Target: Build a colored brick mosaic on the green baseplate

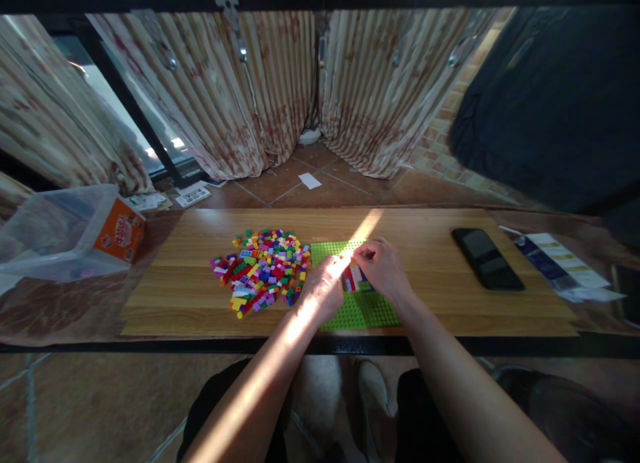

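A green studded baseplate [361,311] lies on the wooden board, with red, white and blue toy bricks [353,278] attached near its middle. My left hand [324,287] is over the plate's left part, its fingers drawn together in a bright strip of sunlight. From the other side my right hand [385,268] reaches in, thumb and forefinger pinched close to the left fingertips. Whatever is between the fingers of either hand is too small and hidden to name. Left of the plate spreads a heap of loose toy bricks [273,266] in many colours.
A black phone [487,258] lies on the right of the wooden board [170,296]. Beyond it are printed papers [567,263]. At the far left stands a clear plastic box [60,233] with an orange label. Curtains [280,90] hang behind.
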Demonstrator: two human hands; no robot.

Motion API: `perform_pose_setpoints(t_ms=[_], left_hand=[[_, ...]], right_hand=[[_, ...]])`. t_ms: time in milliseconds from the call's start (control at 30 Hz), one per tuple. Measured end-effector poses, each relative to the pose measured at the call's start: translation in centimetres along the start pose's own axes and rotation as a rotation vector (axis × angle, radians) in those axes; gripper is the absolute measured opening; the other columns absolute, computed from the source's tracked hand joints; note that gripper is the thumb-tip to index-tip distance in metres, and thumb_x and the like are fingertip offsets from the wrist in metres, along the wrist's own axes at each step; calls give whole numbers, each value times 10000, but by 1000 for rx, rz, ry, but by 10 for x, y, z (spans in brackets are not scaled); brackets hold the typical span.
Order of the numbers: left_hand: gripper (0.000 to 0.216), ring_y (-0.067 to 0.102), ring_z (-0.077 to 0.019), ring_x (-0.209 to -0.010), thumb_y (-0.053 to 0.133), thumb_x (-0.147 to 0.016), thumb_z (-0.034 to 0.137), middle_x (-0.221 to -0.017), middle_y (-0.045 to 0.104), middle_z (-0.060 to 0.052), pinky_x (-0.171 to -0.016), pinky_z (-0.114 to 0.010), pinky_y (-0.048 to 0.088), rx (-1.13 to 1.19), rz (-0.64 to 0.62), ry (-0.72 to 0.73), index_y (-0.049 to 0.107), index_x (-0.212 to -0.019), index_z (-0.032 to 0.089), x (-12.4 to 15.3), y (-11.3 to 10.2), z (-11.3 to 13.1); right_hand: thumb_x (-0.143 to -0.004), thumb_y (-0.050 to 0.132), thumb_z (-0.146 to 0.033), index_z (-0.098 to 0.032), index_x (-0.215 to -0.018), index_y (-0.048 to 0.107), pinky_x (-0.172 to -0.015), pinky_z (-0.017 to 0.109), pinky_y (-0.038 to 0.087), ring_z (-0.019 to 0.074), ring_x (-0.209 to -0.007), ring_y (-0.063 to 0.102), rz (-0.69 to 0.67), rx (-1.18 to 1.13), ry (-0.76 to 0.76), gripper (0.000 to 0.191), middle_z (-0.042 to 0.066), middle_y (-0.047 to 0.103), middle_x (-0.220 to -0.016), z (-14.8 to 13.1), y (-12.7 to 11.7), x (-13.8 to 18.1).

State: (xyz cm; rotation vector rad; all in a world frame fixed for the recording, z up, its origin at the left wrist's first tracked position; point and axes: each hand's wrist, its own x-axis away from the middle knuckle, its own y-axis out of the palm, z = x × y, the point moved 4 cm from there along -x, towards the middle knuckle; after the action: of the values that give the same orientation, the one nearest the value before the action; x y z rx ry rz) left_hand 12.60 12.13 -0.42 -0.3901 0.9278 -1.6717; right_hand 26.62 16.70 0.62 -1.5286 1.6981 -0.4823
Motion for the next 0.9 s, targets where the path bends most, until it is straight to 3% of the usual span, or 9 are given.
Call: perform_pose_setpoints(t_ms=[167,400,600,733,900], left_hand=[[478,627,-221,-1003,400,-847,24,-1101,646,-103,-861,-322,541,-108,-6,69,581,-1268,163,0,2,4],[470,627,-258,-988,452,-820,22,-1123,634,-123,-822,-374,556,-180,-1,45,579,-1252,155,1,5,5],[586,601,-239,-1149,414,-804,-3,-1226,633,-126,-977,-366,526,-30,77,130,520,-1351,178,4,2,4],[547,595,-229,-1191,427,-832,22,-1292,620,-125,-1015,-377,512,-18,133,2,522,-1353,160,3,-17,-3],[404,618,-242,-1150,437,-873,66,-1217,664,-151,-1037,-400,486,-116,275,-137,609,-1237,96,4,-64,-26]], right_hand=[[-738,619,-89,-183,-633,687,-636,293,433,182,-680,595,-4,2,-31,156,61,668,-706,1,2,-2],[-702,614,-72,-201,-562,659,-614,295,416,192,-660,592,-3,38,-51,195,62,667,-661,-1,3,-5],[-727,608,-129,-190,-666,713,-635,290,440,180,-669,611,40,-65,18,136,56,692,-721,1,1,-2],[-775,590,-209,-202,-720,725,-668,299,462,180,-690,633,123,-154,117,146,48,713,-748,2,-8,-1],[-784,588,-243,-194,-727,719,-679,308,472,182,-695,632,149,-175,144,151,54,712,-763,-2,-13,-2]])
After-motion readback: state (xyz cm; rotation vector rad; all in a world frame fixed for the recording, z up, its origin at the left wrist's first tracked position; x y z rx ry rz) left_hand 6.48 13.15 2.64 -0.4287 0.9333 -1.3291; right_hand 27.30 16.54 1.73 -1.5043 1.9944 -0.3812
